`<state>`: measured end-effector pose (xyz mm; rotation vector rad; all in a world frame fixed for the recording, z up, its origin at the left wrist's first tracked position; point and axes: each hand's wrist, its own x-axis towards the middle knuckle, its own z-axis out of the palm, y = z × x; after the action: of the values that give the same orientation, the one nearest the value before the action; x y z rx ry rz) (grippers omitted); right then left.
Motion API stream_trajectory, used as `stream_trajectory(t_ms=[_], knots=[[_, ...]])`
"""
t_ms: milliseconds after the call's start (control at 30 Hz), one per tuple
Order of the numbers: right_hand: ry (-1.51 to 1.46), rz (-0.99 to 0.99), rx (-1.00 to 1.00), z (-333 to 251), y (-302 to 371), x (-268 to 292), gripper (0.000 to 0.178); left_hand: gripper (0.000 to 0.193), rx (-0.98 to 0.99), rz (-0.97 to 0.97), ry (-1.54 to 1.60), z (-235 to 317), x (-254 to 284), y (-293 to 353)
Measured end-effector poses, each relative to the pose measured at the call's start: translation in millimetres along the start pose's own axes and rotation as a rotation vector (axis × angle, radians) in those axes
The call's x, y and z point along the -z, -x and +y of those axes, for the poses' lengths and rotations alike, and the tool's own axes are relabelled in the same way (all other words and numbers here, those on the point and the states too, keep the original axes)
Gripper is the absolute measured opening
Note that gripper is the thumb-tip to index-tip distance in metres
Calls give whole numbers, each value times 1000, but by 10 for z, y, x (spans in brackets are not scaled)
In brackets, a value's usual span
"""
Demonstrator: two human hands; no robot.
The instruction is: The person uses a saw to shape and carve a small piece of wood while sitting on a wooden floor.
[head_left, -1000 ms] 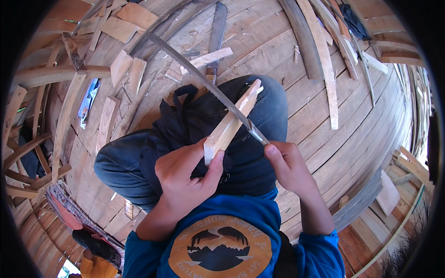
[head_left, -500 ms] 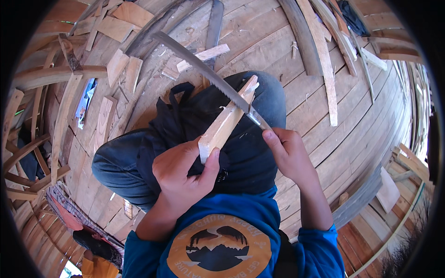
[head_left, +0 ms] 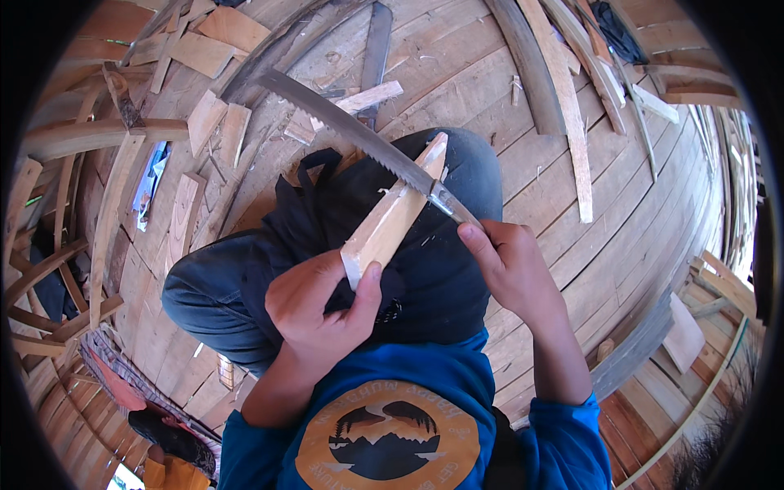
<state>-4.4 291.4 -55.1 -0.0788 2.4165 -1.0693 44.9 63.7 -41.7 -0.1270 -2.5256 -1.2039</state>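
In the head view, the left hand (head_left: 318,306) pinches the near end of the wood (head_left: 384,222), apparently steadying it; its far tip lies over the right knee (head_left: 475,167). The right hand (head_left: 513,265) grips the saw (head_left: 347,125), which crosses the wood beyond the left grip, likely keeping it clear.

Blue top (head_left: 377,359), round orange mountain print (head_left: 387,441); dark blue jeans (head_left: 219,282).

Metal saw blade (head_left: 351,129), wood piece (head_left: 384,223)
Your saw blade looks dull-surfaced; beneath it, the wood piece is rough-edged, your trousers (head_left: 216,282) matt cloth.
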Motion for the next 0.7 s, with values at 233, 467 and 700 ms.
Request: stream_trajectory(t_ms=[233,467,700], knots=[[23,8,12,-95,43,2,59,18,20,-1,45,-31,20,14],[80,52,-5,-24,6,-12,59,18,6,9,14,-13,37,-37],[197,144,-12,70,-187,74,59,18,19,11,53,-1,-43,-79]])
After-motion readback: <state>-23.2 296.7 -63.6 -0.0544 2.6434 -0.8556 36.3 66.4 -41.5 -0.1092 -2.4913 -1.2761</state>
